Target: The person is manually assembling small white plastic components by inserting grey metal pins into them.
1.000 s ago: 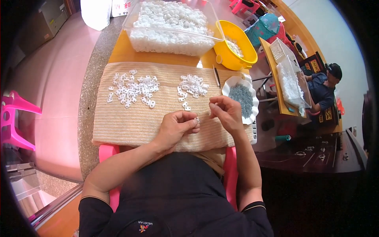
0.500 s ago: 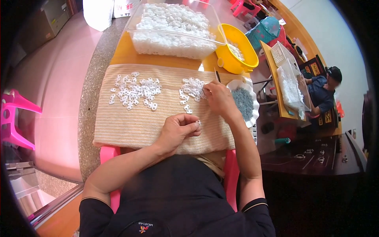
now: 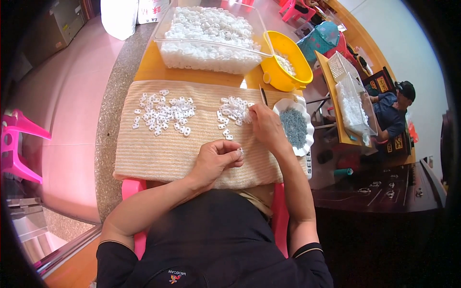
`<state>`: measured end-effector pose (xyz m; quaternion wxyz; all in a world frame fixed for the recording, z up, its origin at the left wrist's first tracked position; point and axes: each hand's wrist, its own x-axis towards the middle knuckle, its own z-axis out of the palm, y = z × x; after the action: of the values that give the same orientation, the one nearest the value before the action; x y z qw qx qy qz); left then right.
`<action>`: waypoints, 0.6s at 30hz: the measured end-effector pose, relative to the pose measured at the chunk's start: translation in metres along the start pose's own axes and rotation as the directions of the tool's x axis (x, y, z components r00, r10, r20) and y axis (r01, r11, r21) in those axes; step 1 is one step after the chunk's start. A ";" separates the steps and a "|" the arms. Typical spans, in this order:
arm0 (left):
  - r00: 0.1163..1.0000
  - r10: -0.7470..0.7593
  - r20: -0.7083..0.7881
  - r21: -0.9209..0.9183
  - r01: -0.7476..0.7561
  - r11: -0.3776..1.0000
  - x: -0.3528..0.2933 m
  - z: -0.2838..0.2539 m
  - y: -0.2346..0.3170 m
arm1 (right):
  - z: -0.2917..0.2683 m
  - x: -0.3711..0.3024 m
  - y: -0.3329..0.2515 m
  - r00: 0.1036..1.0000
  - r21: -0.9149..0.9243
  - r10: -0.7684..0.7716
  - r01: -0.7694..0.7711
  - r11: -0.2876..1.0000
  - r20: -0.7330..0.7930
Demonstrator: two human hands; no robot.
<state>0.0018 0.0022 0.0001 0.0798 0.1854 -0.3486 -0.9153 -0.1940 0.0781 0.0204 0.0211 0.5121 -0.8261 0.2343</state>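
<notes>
My left hand (image 3: 218,161) is closed in a pinch on a small white plastic piece (image 3: 241,150), held over the near part of a striped beige cloth (image 3: 158,161). My right hand (image 3: 268,126) has its fingertips together at the right edge of a small pile of white plastic pieces (image 3: 232,109); what lies between them is blurred. Farther left, a larger pile of similar two-holed pieces (image 3: 167,114) is spread on the cloth. Right of my right hand stands a white scalloped dish (image 3: 311,128) with many small grey-blue bits in it. A dark, thin pointed tool (image 3: 263,96) lies beyond that hand.
A clear plastic box (image 3: 211,61) full of white pieces stands at the table's far side. Beside it is a yellow basin (image 3: 288,84) with more pieces. A pink stool (image 3: 24,144) is at left. Another person (image 3: 391,113) sits at right by a tray of white items.
My right hand has shifted slightly down and stays at the edge of the small pile. My left hand keeps its pinch on the white piece. The view has tilted a little.
</notes>
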 end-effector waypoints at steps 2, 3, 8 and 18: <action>1.000 0.003 0.001 -0.006 -0.003 1.000 0.000 0.000 -0.001 | -0.001 -0.004 -0.003 0.999 0.042 -0.003 0.005 0.999 -0.035; 1.000 0.003 -0.001 -0.004 -0.003 1.000 0.000 0.000 -0.001 | -0.002 -0.007 -0.004 0.997 0.084 -0.004 0.010 0.996 -0.071; 1.000 0.011 0.005 0.010 -0.011 1.000 0.001 -0.001 -0.001 | -0.003 -0.011 -0.008 1.000 -0.007 -0.012 0.012 1.000 -0.011; 1.000 0.024 0.005 -0.007 -0.024 1.000 0.000 0.002 0.002 | -0.002 -0.005 -0.018 0.993 -0.120 0.077 -0.067 0.990 0.087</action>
<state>0.0012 0.0024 0.0031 0.0904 0.1788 -0.3478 -0.9159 -0.1760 0.0766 0.0270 0.0051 0.4900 -0.8565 0.1624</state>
